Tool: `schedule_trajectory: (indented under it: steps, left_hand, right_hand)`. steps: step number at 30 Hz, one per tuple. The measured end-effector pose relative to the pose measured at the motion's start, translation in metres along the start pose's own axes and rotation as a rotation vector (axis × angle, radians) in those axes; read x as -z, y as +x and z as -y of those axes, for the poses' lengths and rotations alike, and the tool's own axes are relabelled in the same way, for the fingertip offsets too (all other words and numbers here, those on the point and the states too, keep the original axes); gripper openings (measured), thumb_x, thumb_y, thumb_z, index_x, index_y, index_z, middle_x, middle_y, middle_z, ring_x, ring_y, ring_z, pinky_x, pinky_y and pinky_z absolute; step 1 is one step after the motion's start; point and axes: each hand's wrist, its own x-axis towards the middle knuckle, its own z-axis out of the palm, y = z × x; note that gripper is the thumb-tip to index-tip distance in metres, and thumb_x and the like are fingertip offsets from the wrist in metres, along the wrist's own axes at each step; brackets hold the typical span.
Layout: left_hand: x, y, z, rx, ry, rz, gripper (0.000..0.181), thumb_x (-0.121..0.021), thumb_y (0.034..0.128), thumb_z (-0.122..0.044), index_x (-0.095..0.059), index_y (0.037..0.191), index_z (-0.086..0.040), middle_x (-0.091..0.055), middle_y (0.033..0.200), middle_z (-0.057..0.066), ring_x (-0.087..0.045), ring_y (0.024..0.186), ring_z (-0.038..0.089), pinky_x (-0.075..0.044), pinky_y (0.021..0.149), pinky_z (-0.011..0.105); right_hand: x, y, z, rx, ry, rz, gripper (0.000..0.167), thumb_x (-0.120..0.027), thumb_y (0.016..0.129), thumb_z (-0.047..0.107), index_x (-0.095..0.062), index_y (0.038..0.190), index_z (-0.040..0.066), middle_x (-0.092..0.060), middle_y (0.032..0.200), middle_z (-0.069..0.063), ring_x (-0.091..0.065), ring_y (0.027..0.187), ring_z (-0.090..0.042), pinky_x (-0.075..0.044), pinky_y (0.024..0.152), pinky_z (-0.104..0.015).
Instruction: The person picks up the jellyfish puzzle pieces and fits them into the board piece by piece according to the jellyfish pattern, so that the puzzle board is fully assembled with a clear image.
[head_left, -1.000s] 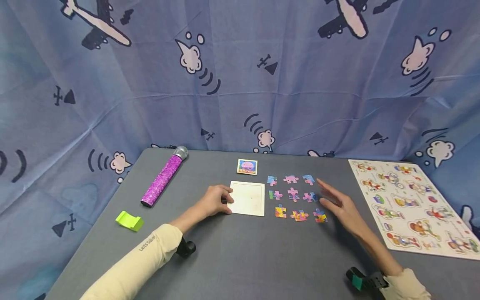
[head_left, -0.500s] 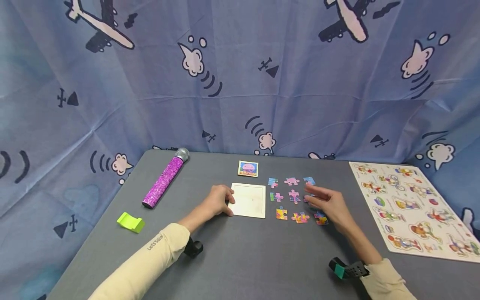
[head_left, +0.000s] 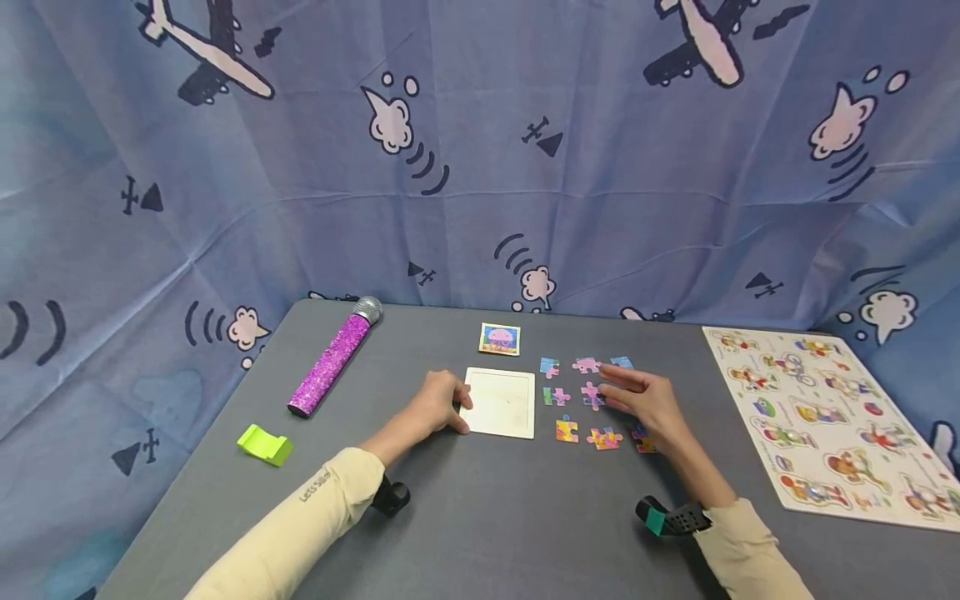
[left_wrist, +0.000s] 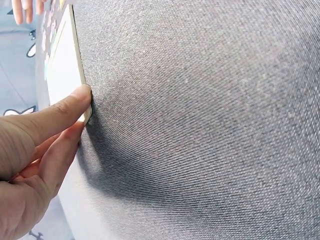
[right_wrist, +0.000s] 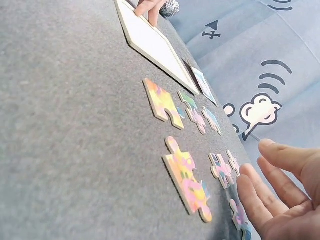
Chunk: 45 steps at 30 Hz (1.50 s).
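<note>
My left hand holds a pale square puzzle tray by its left edge. In the left wrist view the thumb lies on the tray's rim, with fingertips against its side. My right hand hovers over the right side of several spread jigsaw pieces, fingers extended and grasping nothing. It partly hides the right-hand pieces in the head view. Nearest its fingertips is a pink jigsaw piece. A yellow-pink jigsaw piece lies flat in the right wrist view.
Behind the tray sits a small jellyfish picture card. A glittery purple microphone and a lime-green plastic block are on the left. At right lies a large picture board. A blue printed curtain hangs behind the table.
My right hand has moved left, from beside the jigsaw pieces to over their right side. The left hand stays at the tray's edge. The head view has shifted slightly.
</note>
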Motion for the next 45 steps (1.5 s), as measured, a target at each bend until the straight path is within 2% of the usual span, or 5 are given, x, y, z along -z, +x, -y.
schedule_trajectory:
  steps: [22,29,33,39,45]
  left_hand:
    - [0.003,-0.003,-0.002,0.007,0.019,0.001,0.028,-0.09,0.0512,0.003,-0.071,0.072,0.001,-0.07,0.103,0.018,-0.064,0.107,0.028,-0.051,0.089,0.035]
    - [0.003,-0.002,-0.002,-0.011,0.054,-0.003,0.029,-0.091,0.0504,0.002,-0.072,0.073,0.001,-0.071,0.101,0.016,-0.064,0.105,0.029,-0.051,0.088,0.035]
    - [0.003,-0.002,-0.002,-0.026,0.05,-0.006,0.03,-0.091,0.0497,0.003,-0.072,0.073,0.002,-0.072,0.098,0.016,-0.065,0.104,0.029,-0.051,0.087,0.035]
    - [0.004,-0.002,-0.003,-0.025,0.052,0.0,0.03,-0.09,0.0504,0.002,-0.072,0.074,0.002,-0.071,0.099,0.016,-0.064,0.103,0.03,-0.051,0.087,0.034]
    - [0.004,0.0,-0.004,-0.042,0.046,-0.006,0.03,-0.091,0.0496,0.002,-0.072,0.074,0.002,-0.072,0.098,0.015,-0.064,0.101,0.031,-0.051,0.086,0.034]
  right_hand:
    - [-0.005,0.025,-0.003,-0.051,-0.015,-0.007,0.048,-0.064,0.091,0.005,-0.049,0.134,-0.009,-0.05,0.133,-0.029,-0.06,0.088,0.007,-0.052,0.08,-0.022]
    - [-0.008,0.031,-0.002,0.011,-0.016,0.038,0.047,-0.063,0.09,0.001,-0.047,0.133,-0.012,-0.049,0.133,-0.031,-0.063,0.098,-0.004,-0.052,0.084,-0.029]
    - [-0.009,0.035,-0.002,0.044,-0.045,0.067,0.047,-0.064,0.09,0.002,-0.049,0.132,-0.012,-0.051,0.131,-0.031,-0.064,0.099,-0.007,-0.052,0.083,-0.027]
    - [-0.012,0.045,-0.001,0.109,-0.147,0.117,0.044,-0.066,0.089,0.004,-0.053,0.129,-0.01,-0.055,0.128,-0.029,-0.064,0.106,-0.028,-0.054,0.079,-0.023]
    - [-0.016,0.056,-0.002,0.142,-0.274,0.155,0.042,-0.066,0.088,0.001,-0.056,0.127,-0.008,-0.061,0.121,-0.027,-0.063,0.107,-0.036,-0.051,0.088,-0.038]
